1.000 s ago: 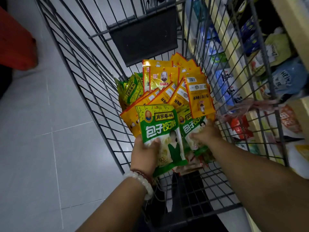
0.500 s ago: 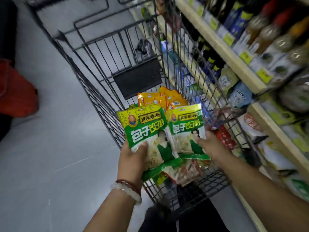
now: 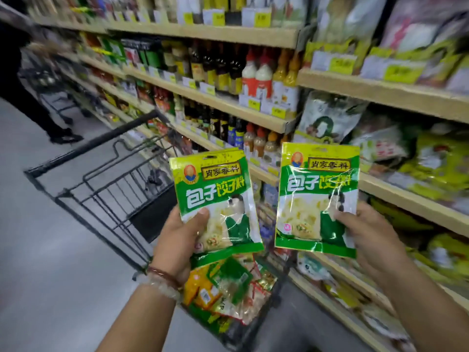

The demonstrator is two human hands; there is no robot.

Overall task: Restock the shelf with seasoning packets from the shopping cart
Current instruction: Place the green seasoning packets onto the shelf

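Both hands have risen out of the shopping cart (image 3: 106, 179) since the earlier frames, and the view has swung up from the basket toward the shelf (image 3: 380, 94) on the right. The left hand (image 3: 177, 240) grips one green seasoning packet (image 3: 215, 199) by its lower left corner, thumb curled over the front; a second edge behind its top suggests more than one in that grip, though the count cannot be told. The right hand (image 3: 370, 237) pinches a matching green packet (image 3: 317, 196) by its lower right corner, thumb on the face, fingers hidden behind. The two packets stand upright and apart, held between cart and shelf, touching neither. Below the left hand, a loose pile of remaining packets (image 3: 228, 288), yellow, green and clear, lies in the near end of the cart; they overlap too much to count. Two visible packets are lifted and none is seen placed yet, so the restocking appears to be at an early carry, with the pile left to move. Similar green packs hang blurred on the shelf behind (image 3: 327, 123).
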